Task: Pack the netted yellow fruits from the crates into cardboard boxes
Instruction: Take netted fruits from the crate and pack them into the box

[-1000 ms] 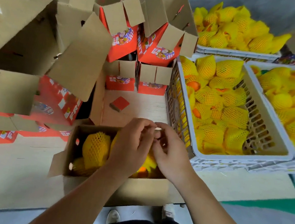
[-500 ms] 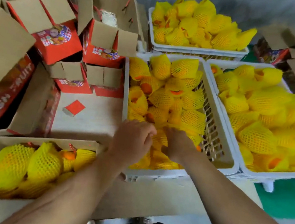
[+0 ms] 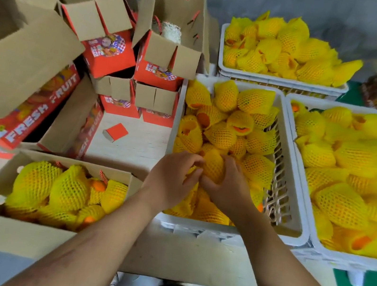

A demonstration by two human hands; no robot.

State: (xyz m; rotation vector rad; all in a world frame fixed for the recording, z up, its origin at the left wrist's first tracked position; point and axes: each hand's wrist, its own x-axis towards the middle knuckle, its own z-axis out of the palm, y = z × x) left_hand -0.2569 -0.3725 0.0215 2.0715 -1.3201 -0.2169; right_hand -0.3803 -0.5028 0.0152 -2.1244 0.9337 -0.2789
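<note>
Netted yellow fruit (image 3: 213,165) sat gripped between both hands inside the middle white crate (image 3: 230,229), among further netted fruits on all sides of the hands. Left hand (image 3: 171,177) curled its fingers round the fruit's near-left side; right hand (image 3: 227,187) clasped it from the right, fingers bent over the netting. Open cardboard box (image 3: 17,234), partly filled with netted fruits, stood well to the left of the left hand. Two more white crates (image 3: 338,257) of fruit lay right of and beyond the right hand
</note>
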